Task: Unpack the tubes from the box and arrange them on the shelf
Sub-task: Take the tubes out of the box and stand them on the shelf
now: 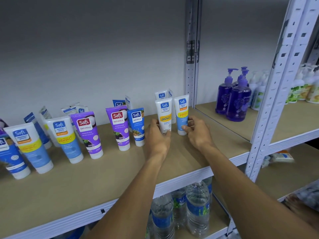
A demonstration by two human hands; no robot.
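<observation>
Two tubes stand cap-down at the right end of the front row: a white Vitamin C tube [164,114] and, just beside it, a blue-and-white tube [182,109]. Your left hand [158,135] wraps the lower part of the white one, with its fingers [154,121] curled round the far side. Your right hand [196,131] pinches the blue-and-white one low down between thumb and fingertips. Both tubes look upright, with their caps on the shelf [103,171].

Expect them to be light, with soft plastic walls that dent under a squeeze and a glossy skin that may slip. The broad cap is probably the stiffest part, so a low hold near it, like the one you have, should give the most control. A tube balanced on its cap with the flat crimped end up will likely tip at a nudge, so let go gently and take your fingers straight back.

More tubes of the same brand stand close behind this pair. To the left the row runs on through a blue Naturals tube [138,126] and a purple tube [119,126], and several further along lean. Past the steel upright [190,66], purple pump bottles [236,100] sit in the next bay. Water bottles [196,204] fill the level below. The box is out of view.
</observation>
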